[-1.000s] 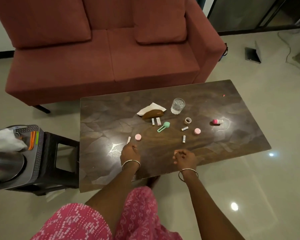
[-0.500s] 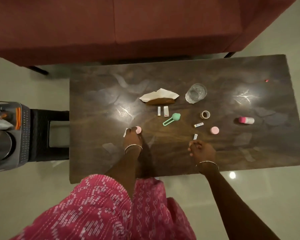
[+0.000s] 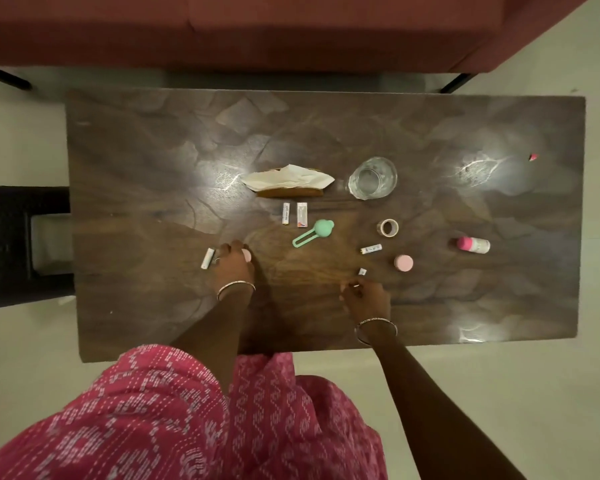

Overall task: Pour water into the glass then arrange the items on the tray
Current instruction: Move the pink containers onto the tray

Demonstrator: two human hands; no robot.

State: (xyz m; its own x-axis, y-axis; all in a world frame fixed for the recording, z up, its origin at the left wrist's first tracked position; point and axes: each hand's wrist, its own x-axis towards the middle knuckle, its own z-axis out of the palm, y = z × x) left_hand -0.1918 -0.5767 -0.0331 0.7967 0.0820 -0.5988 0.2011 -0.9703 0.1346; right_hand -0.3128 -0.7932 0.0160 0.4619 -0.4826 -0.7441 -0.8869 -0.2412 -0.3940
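While the glass point(image 3: 372, 178) stands upright with clear water in it on the far half of the tabletop point(image 3: 146, 174), both hands are down at the near side, well apart from it. The glass is just to the right of a brown holder with white napkins point(image 3: 288, 180) and lies beyond the right hand point(image 3: 366, 297), with a small roll of tape point(image 3: 387, 227) and a short white tube point(image 3: 371, 249) between them.

The left hand point(image 3: 234, 266) rests palm down on the tabletop with its fingers bent over a small pink disc point(image 3: 247, 255), of which only an edge shows; whether the fingers pinch it or only touch it I cannot tell. A white tube point(image 3: 208, 258) lies just beside that hand on its left.

The right hand has its fingers curled close together, the tips pointing at a tiny white piece point(image 3: 362, 271) just ahead of them; whether it holds anything I cannot tell.

Two more small tubes point(image 3: 285, 213) lie side by side below the napkin holder, next to a green clip point(image 3: 314, 232). Farther right are a pink cap point(image 3: 403, 262) and a pink-topped bottle point(image 3: 471, 244) on its side.
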